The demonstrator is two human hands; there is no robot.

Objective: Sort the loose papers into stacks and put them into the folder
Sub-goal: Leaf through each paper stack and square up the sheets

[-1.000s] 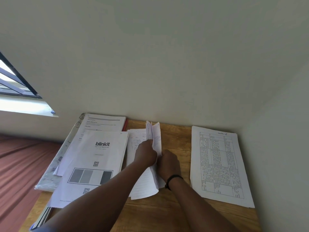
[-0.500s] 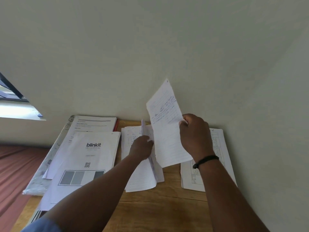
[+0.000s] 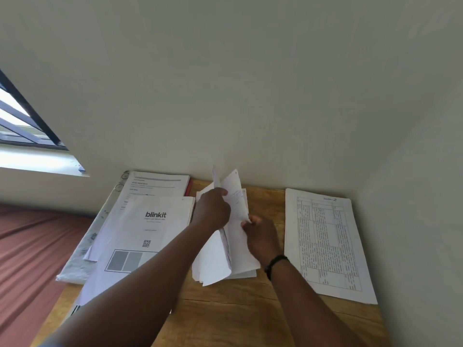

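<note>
Sorting under way, nothing filed yet. Left hand (image 3: 213,209) grips raised sheets of middle handwritten pile (image 3: 220,261); right hand (image 3: 260,234) pinches one sheet's edge. Table stack (image 3: 325,246) at 3 o'clock, blinkit stack (image 3: 140,236) at 9 o'clock, over folder (image 3: 82,259).

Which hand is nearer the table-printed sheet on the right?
Right hand, beside the table-printed sheet with bare wood between. Left hand is farther, across the handwritten stack.
</note>
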